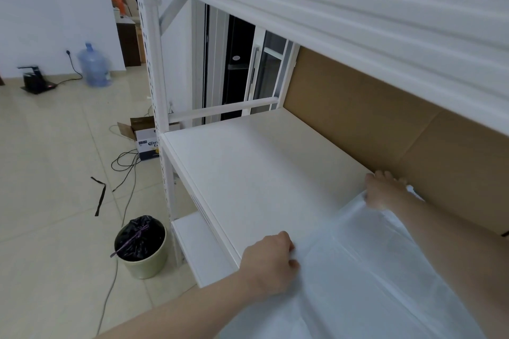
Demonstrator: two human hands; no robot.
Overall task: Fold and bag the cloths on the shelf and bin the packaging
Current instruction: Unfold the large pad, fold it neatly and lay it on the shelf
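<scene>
I pinch the white cloth (358,270) by its near edge with my left hand (271,263) and by its far corner with my right hand (381,190), keeping it spread flat on the white shelf (248,173) for folding.

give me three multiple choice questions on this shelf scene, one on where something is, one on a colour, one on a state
1. Where does the bin stand?
A. on the shelf
B. on the floor left of the shelf unit
C. behind the cardboard

2. What colour is the liner in the bin?
A. black
B. white
C. blue

3. What are the hands doing with the white cloth?
A. both grip its left edge
B. only one touches it
C. neither touches it

Key: 1 B, it sits on the tiles beside the shelf post. 2 A, the bag inside is glossy black. 3 A, the left hand and right hand each hold the cloth's edge on the shelf.
</scene>
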